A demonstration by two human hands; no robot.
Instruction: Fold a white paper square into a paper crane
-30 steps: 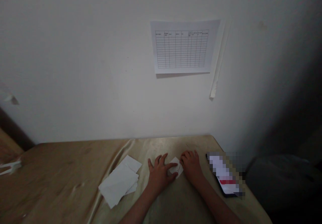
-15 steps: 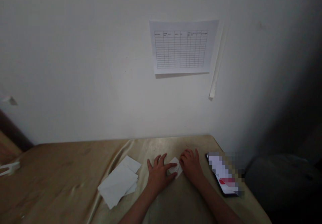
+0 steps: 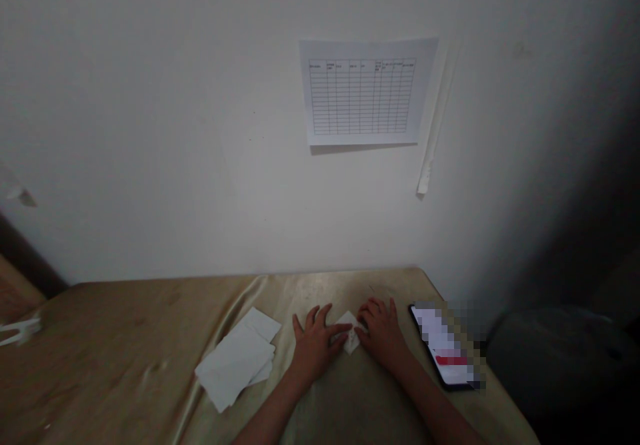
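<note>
A small folded white paper [image 3: 351, 336] lies flat on the bench [image 3: 125, 338], a little left of the phone [image 3: 443, 355], and both hands meet on it. The left hand [image 3: 316, 345] rests palm down on the far side of the paper from the phone. Its fingers [image 3: 325, 313] are spread apart and stretched out over the cloth, and the thumb reaches sideways to press on the paper's left part. It grips nothing; it only pins the paper down. The right hand [image 3: 383, 332] sits between the paper and the phone, near the phone but apart from it. Its fingers [image 3: 370, 310] are bent and held close together, with the tips down at the paper's right edge. Whether they pinch that edge or merely press on it cannot be told, since the knuckles hide the tips. Both forearms run back toward the lower edge of the view.

The phone lies face up with its screen lit, at the bench's right border. Well to the left of the phone, beyond the left hand, a loose stack of white sheets [image 3: 237, 358] lies fanned on the shiny beige cloth. Far left of the phone, at the edge of the view, a small white object [image 3: 20, 332] shows, too blurred to name. On the wall above and left of the phone hangs a printed grid sheet [image 3: 364, 92], and a white strip [image 3: 433, 145] hangs almost straight above the phone
</note>
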